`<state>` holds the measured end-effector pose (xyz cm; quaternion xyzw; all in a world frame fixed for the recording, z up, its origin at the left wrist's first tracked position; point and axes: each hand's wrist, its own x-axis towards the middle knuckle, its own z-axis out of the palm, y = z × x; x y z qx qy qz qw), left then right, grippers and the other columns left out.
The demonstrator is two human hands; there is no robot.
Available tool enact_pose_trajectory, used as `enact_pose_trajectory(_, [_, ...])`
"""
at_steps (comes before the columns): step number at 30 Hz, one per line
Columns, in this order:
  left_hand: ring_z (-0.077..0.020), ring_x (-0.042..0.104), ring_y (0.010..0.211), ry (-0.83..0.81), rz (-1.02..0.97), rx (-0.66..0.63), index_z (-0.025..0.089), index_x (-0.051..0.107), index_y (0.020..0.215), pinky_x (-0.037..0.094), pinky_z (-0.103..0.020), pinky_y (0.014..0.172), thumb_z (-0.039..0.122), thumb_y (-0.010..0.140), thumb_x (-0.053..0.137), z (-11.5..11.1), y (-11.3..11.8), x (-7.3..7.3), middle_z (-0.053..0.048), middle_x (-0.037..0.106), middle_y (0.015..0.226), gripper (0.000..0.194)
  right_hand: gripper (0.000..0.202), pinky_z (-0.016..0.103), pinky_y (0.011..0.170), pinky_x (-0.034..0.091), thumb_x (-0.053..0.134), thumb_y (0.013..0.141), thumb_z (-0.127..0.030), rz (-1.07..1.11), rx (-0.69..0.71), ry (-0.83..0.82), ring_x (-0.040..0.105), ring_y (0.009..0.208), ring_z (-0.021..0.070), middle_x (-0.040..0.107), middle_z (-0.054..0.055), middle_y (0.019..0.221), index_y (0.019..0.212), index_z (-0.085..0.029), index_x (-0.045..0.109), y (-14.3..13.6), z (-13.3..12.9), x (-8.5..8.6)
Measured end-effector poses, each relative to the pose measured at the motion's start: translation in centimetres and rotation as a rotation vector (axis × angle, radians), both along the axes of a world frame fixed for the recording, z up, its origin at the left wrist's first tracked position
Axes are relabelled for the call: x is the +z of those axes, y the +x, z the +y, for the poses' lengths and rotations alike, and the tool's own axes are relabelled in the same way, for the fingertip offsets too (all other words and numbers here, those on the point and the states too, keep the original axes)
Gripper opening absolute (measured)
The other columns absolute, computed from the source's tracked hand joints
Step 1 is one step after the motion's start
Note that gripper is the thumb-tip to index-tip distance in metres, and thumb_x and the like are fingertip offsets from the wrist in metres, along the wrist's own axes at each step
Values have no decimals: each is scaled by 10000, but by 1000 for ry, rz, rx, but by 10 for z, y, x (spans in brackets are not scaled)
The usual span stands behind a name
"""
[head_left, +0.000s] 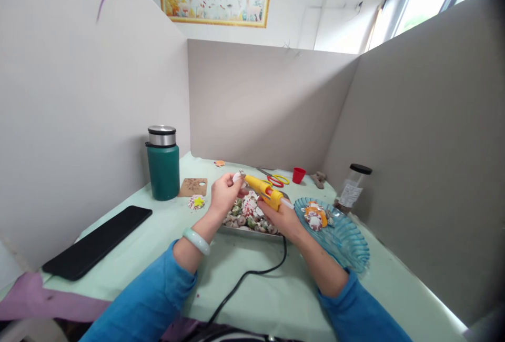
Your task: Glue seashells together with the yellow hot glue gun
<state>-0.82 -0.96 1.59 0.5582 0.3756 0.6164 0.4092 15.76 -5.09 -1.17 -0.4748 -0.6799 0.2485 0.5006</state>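
Pinches a white piece (237,177) in the left hand (223,193); grips a yellow glue gun (260,187) in the right hand (283,219), with nozzle (242,173) right beside that piece, above a metal tray (249,233).

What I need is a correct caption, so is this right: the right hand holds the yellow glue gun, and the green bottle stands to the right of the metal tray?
Not quite: the green bottle stands to the left of the metal tray, as the head view shows. The right hand does hold the yellow glue gun.
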Motion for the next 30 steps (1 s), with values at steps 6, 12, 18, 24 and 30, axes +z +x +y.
enact_pose_trajectory(6, [-162, 646, 543, -38, -79, -50, 133, 586, 880, 543, -274, 540, 393, 722, 674, 0, -1, 2, -16, 647, 628, 317, 294, 233, 426, 324, 579, 781, -473, -19, -15, 9, 408, 448, 107, 471, -33, 489, 717, -186, 577, 0, -1, 2])
enact_pose_trajectory(12, [-137, 641, 552, -115, -183, -168, 120, 562, 866, 536, -245, 557, 371, 698, 707, 0, -4, 2, -16, 627, 628, 335, 313, 234, 423, 319, 575, 771, -492, 31, -20, 17, 405, 461, 113, 449, -35, 479, 748, -181, 590, -1, -4, 6])
enact_pose_trajectory(18, [-86, 570, 496, -81, -189, -161, 119, 558, 831, 459, -184, 451, 327, 649, 755, 1, -4, 1, 11, 583, 636, 340, 333, 226, 421, 306, 571, 769, -498, 28, -28, -13, 380, 451, 99, 438, -43, 484, 763, -166, 586, -1, -6, 7])
enact_pose_trajectory(24, [-67, 526, 458, -84, -219, -107, 117, 561, 828, 420, -176, 434, 283, 641, 738, 3, -5, 2, 24, 567, 608, 306, 328, 230, 426, 304, 570, 763, -498, 12, -38, -37, 372, 441, 98, 425, -46, 473, 738, -171, 576, -2, -7, 8])
enact_pose_trajectory(30, [-66, 520, 453, -64, -245, -98, 119, 568, 856, 421, -182, 436, 283, 621, 746, 6, -6, 1, 21, 586, 629, 337, 308, 230, 430, 309, 575, 763, -479, -12, -40, -41, 382, 435, 98, 445, -44, 478, 739, -172, 580, -1, -6, 7])
